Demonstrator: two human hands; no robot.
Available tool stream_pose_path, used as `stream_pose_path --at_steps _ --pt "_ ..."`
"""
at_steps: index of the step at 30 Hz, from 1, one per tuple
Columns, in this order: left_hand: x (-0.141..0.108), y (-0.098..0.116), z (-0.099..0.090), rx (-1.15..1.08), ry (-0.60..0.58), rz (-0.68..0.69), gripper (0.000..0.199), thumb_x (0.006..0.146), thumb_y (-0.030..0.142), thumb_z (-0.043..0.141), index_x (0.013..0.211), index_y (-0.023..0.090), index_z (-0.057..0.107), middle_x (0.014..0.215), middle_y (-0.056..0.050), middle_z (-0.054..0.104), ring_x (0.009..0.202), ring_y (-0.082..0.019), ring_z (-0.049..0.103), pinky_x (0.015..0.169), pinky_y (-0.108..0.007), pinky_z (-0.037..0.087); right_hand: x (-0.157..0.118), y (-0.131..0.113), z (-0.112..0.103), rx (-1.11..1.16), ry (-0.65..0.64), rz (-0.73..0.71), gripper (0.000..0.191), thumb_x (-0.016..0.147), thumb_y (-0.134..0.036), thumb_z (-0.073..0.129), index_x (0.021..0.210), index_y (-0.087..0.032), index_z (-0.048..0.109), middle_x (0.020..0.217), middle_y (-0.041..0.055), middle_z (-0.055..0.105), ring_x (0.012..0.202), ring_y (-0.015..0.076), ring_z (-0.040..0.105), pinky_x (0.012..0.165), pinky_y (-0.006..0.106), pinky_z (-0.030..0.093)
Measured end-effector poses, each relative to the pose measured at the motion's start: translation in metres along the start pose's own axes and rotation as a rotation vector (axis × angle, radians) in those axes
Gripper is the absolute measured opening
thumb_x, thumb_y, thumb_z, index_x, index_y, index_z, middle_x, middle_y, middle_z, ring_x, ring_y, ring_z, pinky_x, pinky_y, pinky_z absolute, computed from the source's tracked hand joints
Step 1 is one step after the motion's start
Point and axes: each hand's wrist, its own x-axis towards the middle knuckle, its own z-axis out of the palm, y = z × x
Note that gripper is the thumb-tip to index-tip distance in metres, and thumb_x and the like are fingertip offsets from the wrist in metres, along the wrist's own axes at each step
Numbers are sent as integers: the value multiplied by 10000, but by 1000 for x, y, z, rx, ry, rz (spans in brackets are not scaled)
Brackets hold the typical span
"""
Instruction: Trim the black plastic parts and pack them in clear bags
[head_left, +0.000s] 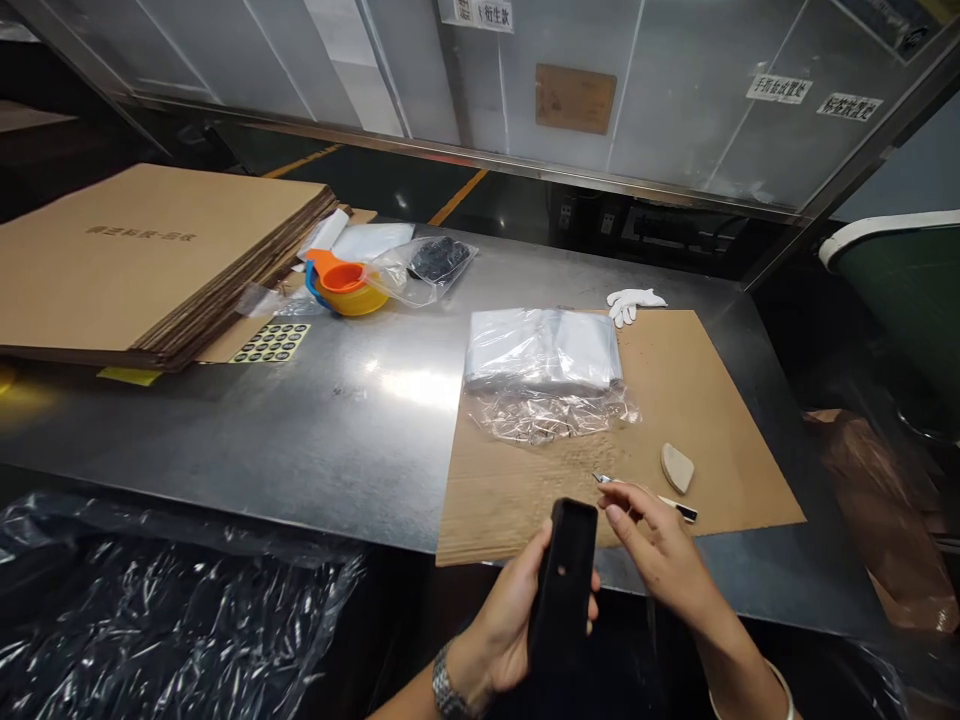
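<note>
My left hand [504, 622] is wrapped round a long black case [568, 570], with a hollow at its upper end and a small hole in its face. Close to its right, my right hand [660, 550] has bent fingers, thumb and index nearly meeting. A thin white pen-like tool with a black end [685, 511] passes behind these fingers, and its pointed tip shows past them. Whether the fingers grip it, I cannot tell. Beneath is a cardboard sheet [517, 500]. It bears a beige wedge-shaped pad [677, 468] and a pack of clear plastic bags [544, 350].
A metal table [360, 430] carries stacked flat cardboard [150, 260] at left. Near it are an orange-and-yellow cup [352, 290], a bag with black contents [439, 262] and a sticker sheet [270, 342]. A white glove [634, 303] lies at the back. Black plastic [165, 610] fills the lower left.
</note>
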Motion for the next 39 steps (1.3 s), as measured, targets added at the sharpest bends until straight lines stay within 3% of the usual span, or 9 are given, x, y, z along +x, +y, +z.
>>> stream_pose_path --at_steps 4,8,12,17,21,29,32,35,39 --pt "1 4 5 -84 187 286 570 846 544 381 764 53 659 648 -103 662 550 -141 609 566 -231 500 -33 6 30 8 -77 108 605 796 -333 571 1341 -226 334 1291 99 465 1100 226 489 849 350 452" --pt "-1 1 9 -54 214 382 578 826 575 382 780 64 648 623 -110 657 592 -194 620 633 -324 515 -41 0 47 199 -216 188 492 805 -248 519 1280 -199 401 1037 62 614 813 160 590 651 266 488" --pt "-4 -3 12 0 219 428 533 798 578 438 830 84 636 618 -89 652 603 -202 625 616 -323 511 -30 -3 46 202 -144 180 452 776 -225 530 1216 -171 441 965 53 639 697 132 587 596 245 468" --pt "-4 -7 14 87 188 330 455 815 533 456 937 118 597 636 -53 649 516 -149 598 483 -236 465 -7 6 35 180 -52 217 505 801 -270 498 1282 -168 383 964 71 641 527 103 573 502 243 460" --pt "-3 -7 11 167 170 227 533 833 577 358 863 100 595 652 -60 637 463 -133 578 441 -231 454 14 10 23 209 -161 188 221 838 -305 462 912 -167 618 592 -16 576 438 96 537 426 203 395" --pt "0 -1 3 251 58 208 625 836 611 275 889 81 602 657 -97 654 540 -147 607 523 -225 450 30 21 17 248 -267 172 429 871 -494 386 627 -165 513 524 -25 548 368 76 517 363 171 342" --pt "10 3 0 375 57 312 527 832 574 370 970 106 570 679 -84 667 580 -140 590 525 -209 423 37 33 21 175 -191 165 472 895 -510 298 633 -172 499 460 -30 529 318 79 476 331 178 320" --pt "28 12 -5 587 184 565 445 840 520 411 977 127 569 762 -73 672 669 -167 593 599 -248 449 53 44 21 35 -27 127 435 920 -450 242 760 -165 529 515 -12 564 351 97 495 370 205 366" --pt "52 26 -10 740 344 852 365 821 454 492 1009 153 577 980 -82 643 936 -226 565 834 -308 415 87 49 15 -192 148 -20 271 898 -302 334 1003 -167 544 852 75 620 761 178 600 695 304 463"
